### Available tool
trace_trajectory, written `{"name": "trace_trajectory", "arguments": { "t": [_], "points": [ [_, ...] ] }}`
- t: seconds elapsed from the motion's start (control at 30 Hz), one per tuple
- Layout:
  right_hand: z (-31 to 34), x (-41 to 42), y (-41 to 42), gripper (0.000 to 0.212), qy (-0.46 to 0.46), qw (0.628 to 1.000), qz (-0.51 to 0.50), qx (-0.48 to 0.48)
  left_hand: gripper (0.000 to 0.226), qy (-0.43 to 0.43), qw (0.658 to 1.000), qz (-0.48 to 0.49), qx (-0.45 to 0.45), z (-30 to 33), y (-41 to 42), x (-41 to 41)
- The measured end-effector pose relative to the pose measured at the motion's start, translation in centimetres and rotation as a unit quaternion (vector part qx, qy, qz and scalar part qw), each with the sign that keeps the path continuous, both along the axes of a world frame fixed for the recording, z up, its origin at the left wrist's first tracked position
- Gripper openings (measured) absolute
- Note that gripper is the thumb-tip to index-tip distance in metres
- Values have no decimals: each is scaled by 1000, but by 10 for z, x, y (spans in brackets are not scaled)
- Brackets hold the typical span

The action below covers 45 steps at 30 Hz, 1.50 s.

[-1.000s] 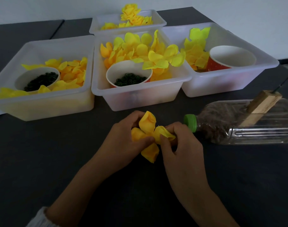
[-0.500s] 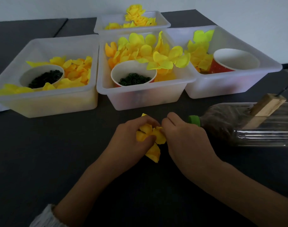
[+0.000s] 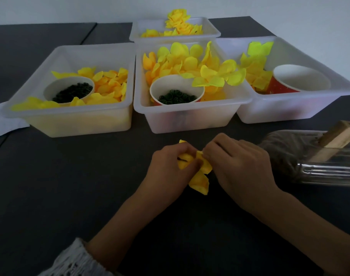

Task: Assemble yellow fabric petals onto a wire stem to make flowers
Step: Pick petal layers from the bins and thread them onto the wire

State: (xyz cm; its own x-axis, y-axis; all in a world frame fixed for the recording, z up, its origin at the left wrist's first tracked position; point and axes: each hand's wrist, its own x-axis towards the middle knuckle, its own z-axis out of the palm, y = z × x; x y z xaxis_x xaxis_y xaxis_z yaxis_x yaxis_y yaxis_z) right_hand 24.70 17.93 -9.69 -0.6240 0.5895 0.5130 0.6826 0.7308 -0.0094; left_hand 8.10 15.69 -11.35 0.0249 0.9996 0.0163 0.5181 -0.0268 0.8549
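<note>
Midway, judging by the far bin (image 3: 215, 32) of finished flowers; left hand (image 3: 168, 166) and right hand (image 3: 242, 166) pinching one petal cluster (image 3: 199, 176) near table centre; wire stem unseen; loose petals (image 3: 182, 62) left.

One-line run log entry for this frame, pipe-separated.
stage: petal assembly | left hand: pinches yellow fabric petal cluster | right hand: pinches same cluster | location: above dark table, before middle clear plastic bin
</note>
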Motion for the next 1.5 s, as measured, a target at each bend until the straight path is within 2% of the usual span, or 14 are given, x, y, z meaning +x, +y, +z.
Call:
{"name": "trace_trajectory", "arguments": {
  "t": [0.13,0.3,0.4,0.57,0.7,0.73,0.8,0.87,0.9,1.03,1.1,1.27,1.37,1.5],
  "points": [
    [0,-2,-2,29,-3,998,-60,-25,5,-4,1000,18,-2,2,-2,3],
    [-2,-6,-4,45,-3,996,-73,-43,8,17,998,66,16,3,-2,6],
    [-2,-8,-9,43,4,994,-74,-75,10,31,996,82,33,4,-5,9],
    [-1,-16,-10,54,-30,978,-125,-166,14,111,986,82,88,0,-7,11],
    [2,-13,1,31,19,951,-131,-278,36,213,959,77,170,-4,-4,8],
    [2,-13,3,22,47,943,-124,-305,36,219,953,74,197,-4,-3,6],
    [-1,-15,3,10,105,950,-108,-274,23,223,940,67,249,-4,-1,4],
    [-4,-17,-3,6,180,950,-89,-237,14,196,943,66,262,-5,1,0],
    [-6,-17,-7,9,217,939,-78,-255,12,160,954,70,242,-4,3,-2],
    [-9,-15,-11,7,326,851,-11,-413,18,-29,995,45,86,0,9,-8],
    [-9,-12,-11,12,365,816,2,-448,15,-61,997,21,51,0,11,-10],
    [-6,-10,-12,14,428,777,18,-462,11,-148,989,-7,5,3,10,-11],
    [-5,-8,-14,17,443,756,62,-477,17,-148,988,-30,1,6,11,-13],
    [-9,-6,-14,7,437,743,85,-499,20,-124,990,-65,-30,6,13,-15]
  ]
}}
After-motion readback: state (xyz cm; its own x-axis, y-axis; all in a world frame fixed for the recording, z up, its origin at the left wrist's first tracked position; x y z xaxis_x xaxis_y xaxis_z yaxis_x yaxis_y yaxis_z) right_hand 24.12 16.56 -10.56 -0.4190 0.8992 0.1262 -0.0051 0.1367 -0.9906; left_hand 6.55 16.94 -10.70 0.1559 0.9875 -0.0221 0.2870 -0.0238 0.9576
